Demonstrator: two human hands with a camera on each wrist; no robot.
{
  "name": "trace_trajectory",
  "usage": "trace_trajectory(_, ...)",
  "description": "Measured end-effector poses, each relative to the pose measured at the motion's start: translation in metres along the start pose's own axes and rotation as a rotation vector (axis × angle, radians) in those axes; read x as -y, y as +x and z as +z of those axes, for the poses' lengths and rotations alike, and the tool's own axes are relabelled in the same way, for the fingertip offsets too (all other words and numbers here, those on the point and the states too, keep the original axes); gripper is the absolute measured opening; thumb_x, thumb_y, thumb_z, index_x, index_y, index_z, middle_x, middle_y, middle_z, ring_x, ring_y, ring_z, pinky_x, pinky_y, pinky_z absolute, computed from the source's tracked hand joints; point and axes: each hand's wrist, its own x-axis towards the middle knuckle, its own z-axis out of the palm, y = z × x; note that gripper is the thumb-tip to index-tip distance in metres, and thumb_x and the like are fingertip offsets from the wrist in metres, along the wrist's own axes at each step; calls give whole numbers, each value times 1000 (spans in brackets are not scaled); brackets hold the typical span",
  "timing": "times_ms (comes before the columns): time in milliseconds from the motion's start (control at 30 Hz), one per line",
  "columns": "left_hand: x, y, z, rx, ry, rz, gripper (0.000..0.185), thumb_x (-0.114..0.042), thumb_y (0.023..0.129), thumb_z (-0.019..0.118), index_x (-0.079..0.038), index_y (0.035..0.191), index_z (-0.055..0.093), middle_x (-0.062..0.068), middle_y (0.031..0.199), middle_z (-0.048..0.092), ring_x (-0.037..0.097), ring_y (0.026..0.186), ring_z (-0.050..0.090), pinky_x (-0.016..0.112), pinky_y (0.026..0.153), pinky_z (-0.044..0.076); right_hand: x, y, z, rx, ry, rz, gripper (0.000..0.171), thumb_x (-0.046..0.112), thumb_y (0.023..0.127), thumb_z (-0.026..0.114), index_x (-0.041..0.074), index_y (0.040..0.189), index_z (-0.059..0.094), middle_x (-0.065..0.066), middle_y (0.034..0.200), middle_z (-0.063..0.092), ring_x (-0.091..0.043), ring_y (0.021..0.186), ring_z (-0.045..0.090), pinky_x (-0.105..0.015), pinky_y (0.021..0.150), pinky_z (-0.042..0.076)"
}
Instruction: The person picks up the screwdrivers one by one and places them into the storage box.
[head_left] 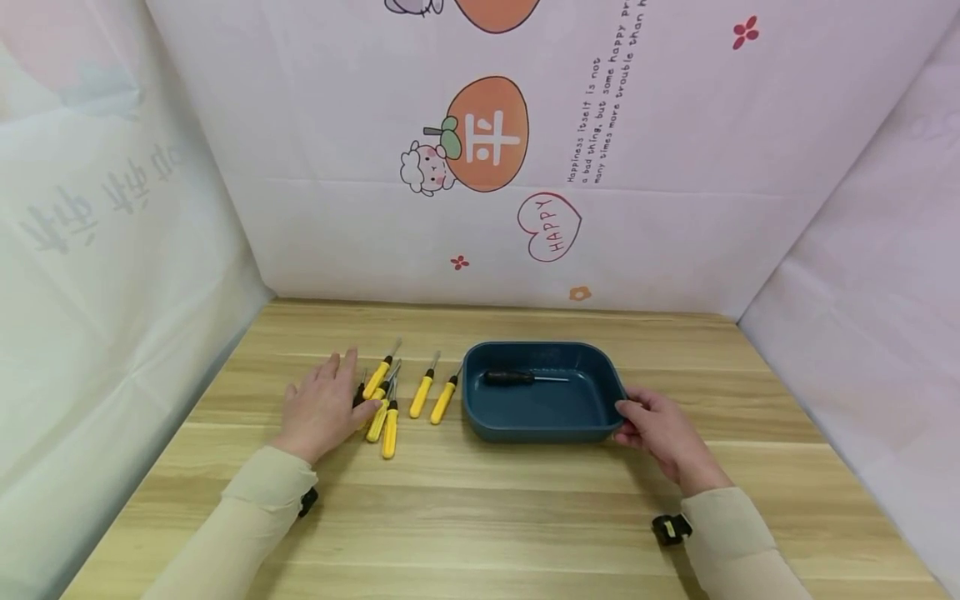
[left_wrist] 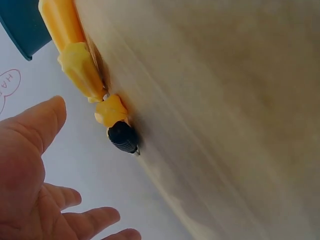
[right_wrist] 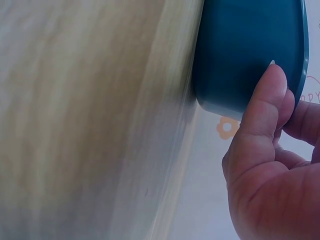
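The left hand (head_left: 324, 410) lay spread flat beside the yellow-handled screwdrivers (head_left: 390, 396), whose shafts pointed toward one o'clock; a black handle (left_wrist: 122, 136) was half hidden under its fingers. The right hand (head_left: 663, 433) pinched the blue tray (head_left: 542, 427) at its three o'clock rim. Inside, a black screwdriver (head_left: 517, 377) pointed toward three o'clock.

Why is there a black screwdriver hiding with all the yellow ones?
One black-handled screwdriver lies among the yellow screwdrivers by the left hand. Its match, another black screwdriver, already lies in the blue tray.
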Motion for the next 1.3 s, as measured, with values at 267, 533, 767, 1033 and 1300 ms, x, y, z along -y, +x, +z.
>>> trace_trajectory(267,-4,7,-3,53,45,-10,83,-51,102,61,-6,164,29,28,160,41,55,142,42,83,106,29,-2,0,0,3,4,-3,49,15,110,48,-11,151,39,-6,101,61,-9,79,63,-25,74,61)
trace_trajectory(533,-7,15,-4,66,74,44,66,-39,105,61,-9,160,40,19,154,53,47,138,51,77,110,32,-2,0,-1,0,-13,-7,51,15,111,48,-12,152,37,-8,106,61,-9,80,62,-25,75,61)
trace_trajectory(767,-7,21,-1,84,138,134,53,-33,106,59,-16,155,50,15,151,58,50,140,49,73,111,35,-1,-1,0,-1,-9,-6,51,15,110,48,-12,152,37,-7,104,61,-8,79,62,-24,75,61)
trace_trajectory(1033,-8,25,1,125,146,148,47,-29,107,56,-16,152,55,13,149,60,54,142,44,75,113,31,-1,-1,0,0,-13,-6,51,16,111,48,-12,153,37,-7,104,61,-9,80,62,-25,75,61)
trace_trajectory(1300,-7,27,4,150,114,128,45,-27,107,56,-16,151,57,14,148,61,54,144,41,76,114,27,0,-2,1,-2,-11,-4,51,15,110,48,-12,152,37,-7,103,61,-8,79,61,-24,75,61)
